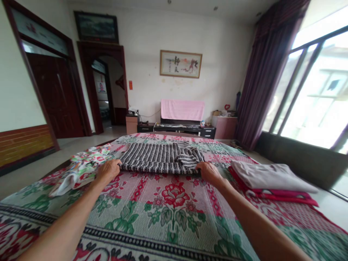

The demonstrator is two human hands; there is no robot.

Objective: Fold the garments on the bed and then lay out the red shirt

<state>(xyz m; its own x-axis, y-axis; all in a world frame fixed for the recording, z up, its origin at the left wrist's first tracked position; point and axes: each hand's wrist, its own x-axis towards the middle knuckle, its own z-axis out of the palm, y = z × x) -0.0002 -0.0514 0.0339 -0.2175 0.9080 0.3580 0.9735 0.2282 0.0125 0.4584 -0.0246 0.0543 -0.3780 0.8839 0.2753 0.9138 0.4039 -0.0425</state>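
Observation:
A black-and-white striped knit sweater (154, 156) lies partly folded on the flowered bedspread (174, 224), with one sleeve bunched on top at its right side. My left hand (109, 169) grips its near left corner, fingers closed on the knit. At the near right corner, my right hand (209, 172) pinches the edge in the same way. The near edge looks slightly raised between both hands. Just beyond my left hand is a crumpled white garment (84, 163) with a colourful print.
On the right sits a stack of folded clothes, a light grey one (272, 175) over red ones (285, 195). Past the far edge stands a low black cabinet (176, 129) with a pink cloth (182, 110) above it. A purple curtain (266, 72) hangs by the window.

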